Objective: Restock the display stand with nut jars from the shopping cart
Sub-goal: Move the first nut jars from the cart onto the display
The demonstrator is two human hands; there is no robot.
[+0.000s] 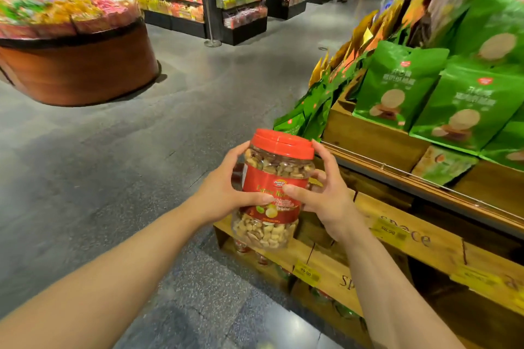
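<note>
Holding the nut jar (pixel 273 190) with 2 hands, I am wrapping my left hand (pixel 226 193) and right hand (pixel 326 195) around its sides, because it is bulky, and keeping it upright just before the wooden display stand (pixel 397 232), label facing me

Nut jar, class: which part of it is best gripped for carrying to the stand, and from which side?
Grip the nut jar at its labelled middle, from both flanks, as the left hand and right hand do now. Probably safest: it is wide, round and upright, and the red lid stays untouched.
</note>
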